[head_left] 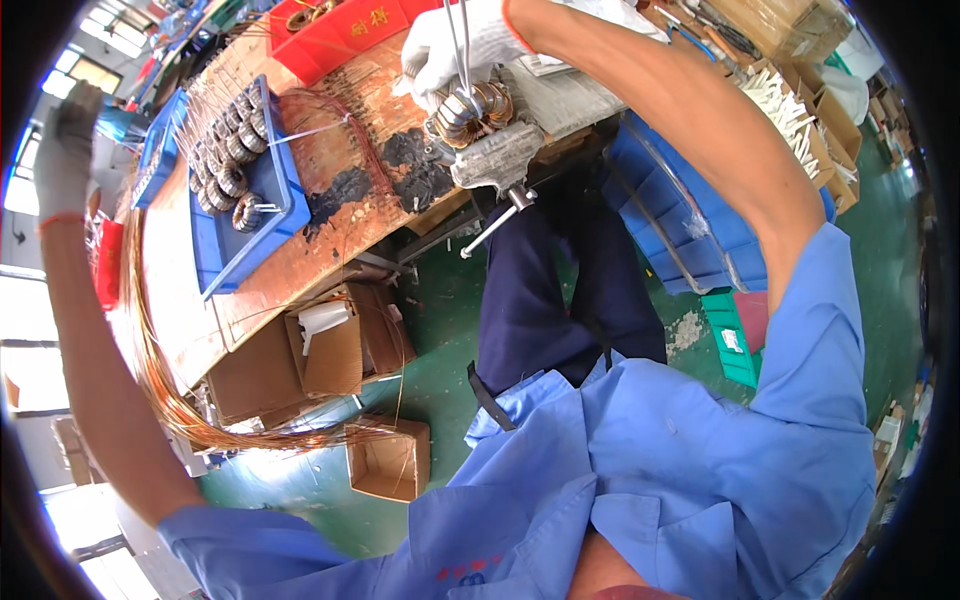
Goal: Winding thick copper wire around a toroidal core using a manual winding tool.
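A ring-shaped copper-wire coil (470, 117) sits at the jaws of a grey metal vise (497, 160) on the bench edge. My right hand (447, 48), in a white glove with an orange cuff, is beside the coil's far side. Its fingers curl closed; what they grip is hidden. Two thin metal rods or stiff wires (462, 40) rise from the coil in front of that glove. My left hand (68, 145), also gloved, is raised far out to the left, away from the vise. Motion smears its fingers.
A blue tray (300, 213) of several wound coils (228, 160) lies left on the worn wooden bench (270, 275). A red bin (330, 45) stands behind. Long copper wires (165, 385) loop off the left edge. Cardboard boxes (385, 460) and a blue crate (665, 215) are below.
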A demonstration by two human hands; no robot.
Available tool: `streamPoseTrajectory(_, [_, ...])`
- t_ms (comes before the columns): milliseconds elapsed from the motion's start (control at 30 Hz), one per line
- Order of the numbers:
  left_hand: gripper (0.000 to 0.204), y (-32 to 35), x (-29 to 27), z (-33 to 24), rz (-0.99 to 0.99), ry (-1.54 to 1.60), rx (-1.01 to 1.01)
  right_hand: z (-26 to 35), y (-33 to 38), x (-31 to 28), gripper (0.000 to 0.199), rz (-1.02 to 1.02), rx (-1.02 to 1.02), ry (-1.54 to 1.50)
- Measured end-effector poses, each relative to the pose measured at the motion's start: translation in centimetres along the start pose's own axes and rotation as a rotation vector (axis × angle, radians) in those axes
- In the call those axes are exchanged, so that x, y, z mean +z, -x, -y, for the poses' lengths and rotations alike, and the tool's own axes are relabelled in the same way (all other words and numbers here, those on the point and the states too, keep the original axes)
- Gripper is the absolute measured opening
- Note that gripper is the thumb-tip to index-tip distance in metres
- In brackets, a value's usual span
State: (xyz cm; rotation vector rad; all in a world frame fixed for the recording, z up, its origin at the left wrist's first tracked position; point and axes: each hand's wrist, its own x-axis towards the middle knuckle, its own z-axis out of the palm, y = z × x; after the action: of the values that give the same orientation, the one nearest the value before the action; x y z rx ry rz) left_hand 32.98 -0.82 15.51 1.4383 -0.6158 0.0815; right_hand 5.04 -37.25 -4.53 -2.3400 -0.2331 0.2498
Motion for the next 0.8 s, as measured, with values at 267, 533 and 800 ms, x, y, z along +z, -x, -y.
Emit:
streamPoseTrajectory(267, [0.028,15.0,14.0,16.7,0.569,0.463,-0.468,10.5,17.4,14.1,0.017,-0.531,0.174,-0.743])
streamPoseTrajectory(533, [0.021,25.2,21.0,17.8,0.476,0.47,-0.768,-3.9,19.6,24.4,0.057,-1.294,-0.413,-1.526])
streamPoseTrajectory(800, [0.021,11.2,-9.3,14.9,0.072,-1.694,0.262,-6.0,37.4,23.2,0.041,-1.483,-0.48,-1.384])
